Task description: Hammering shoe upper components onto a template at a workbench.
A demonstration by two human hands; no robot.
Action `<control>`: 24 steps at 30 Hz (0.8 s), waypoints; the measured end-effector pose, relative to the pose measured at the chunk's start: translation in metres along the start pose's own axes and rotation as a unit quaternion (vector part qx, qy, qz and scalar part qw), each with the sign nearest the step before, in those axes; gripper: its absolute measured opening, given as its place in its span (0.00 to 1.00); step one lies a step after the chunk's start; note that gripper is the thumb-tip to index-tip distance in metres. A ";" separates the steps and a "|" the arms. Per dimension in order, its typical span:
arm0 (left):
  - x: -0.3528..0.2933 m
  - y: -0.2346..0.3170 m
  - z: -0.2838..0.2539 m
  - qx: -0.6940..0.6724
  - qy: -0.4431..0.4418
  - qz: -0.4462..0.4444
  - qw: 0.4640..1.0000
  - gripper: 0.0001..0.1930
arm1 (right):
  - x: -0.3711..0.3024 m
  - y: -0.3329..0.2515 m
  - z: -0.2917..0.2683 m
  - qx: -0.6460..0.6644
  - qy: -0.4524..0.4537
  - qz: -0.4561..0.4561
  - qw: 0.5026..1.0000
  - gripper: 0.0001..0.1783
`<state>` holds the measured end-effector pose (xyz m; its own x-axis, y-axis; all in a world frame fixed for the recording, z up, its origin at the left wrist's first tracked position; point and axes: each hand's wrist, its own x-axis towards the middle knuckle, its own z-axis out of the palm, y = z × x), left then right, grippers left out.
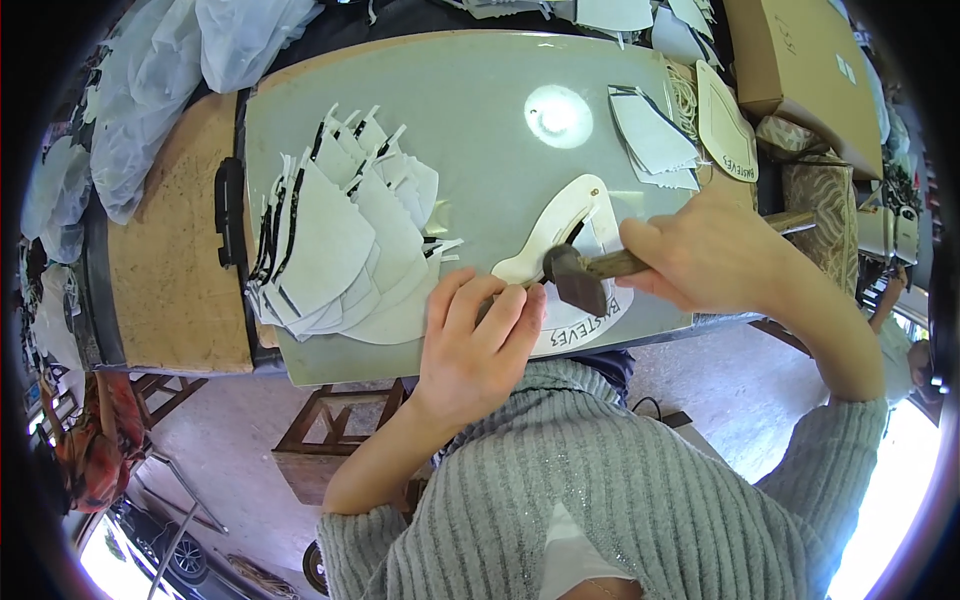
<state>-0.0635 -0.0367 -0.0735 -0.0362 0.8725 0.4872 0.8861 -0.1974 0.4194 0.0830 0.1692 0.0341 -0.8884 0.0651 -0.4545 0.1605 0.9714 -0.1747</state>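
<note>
My right hand (715, 255) is wrapped round the wooden handle of a hammer (580, 285). The hammer's dark head hangs over a curved cream template (545, 235), hiding part of it. White material with a black strip shows inside the template's cutout. Beside the template's left end, my left hand (480, 335) has its fingers bent and drawn together, the fingertips close to the hammer head. What they pinch, if anything, is hidden. To the left of that hand lies a fanned pile of white cut pieces (330, 250) with black edge strips.
The grey-green work board (480, 110) reflects a bright lamp. More white pieces (655, 140) lie at its right, near another cream template (725, 125) and a cardboard box (810, 80). Plastic bags (150, 100) fill the far left. A wooden stool (330, 435) stands below the table.
</note>
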 end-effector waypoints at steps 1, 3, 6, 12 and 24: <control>0.000 0.001 0.000 -0.006 0.001 -0.001 1.000 0.13 | 0.000 0.000 0.002 0.000 -0.002 0.001 1.000 0.22; 0.000 0.002 0.001 -0.012 0.003 -0.002 1.000 0.13 | -0.001 -0.001 0.007 0.020 0.001 0.001 1.000 0.22; 0.001 0.001 0.000 -0.007 0.002 0.001 1.000 0.12 | 0.000 0.000 0.011 0.006 0.015 -0.011 1.000 0.22; -0.007 0.002 -0.001 -0.005 0.031 0.027 0.999 0.12 | 0.004 0.004 0.009 -0.006 0.000 -0.036 0.999 0.22; -0.004 0.005 0.000 -0.054 0.032 -0.063 0.996 0.16 | 0.011 -0.001 0.010 0.013 -0.042 -0.041 0.998 0.23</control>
<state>-0.0595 -0.0412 -0.0733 -0.1768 0.8633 0.4727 0.8184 -0.1378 0.5579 0.0772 0.1670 0.0209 -0.8601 -0.0349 -0.5090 0.1008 0.9664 -0.2366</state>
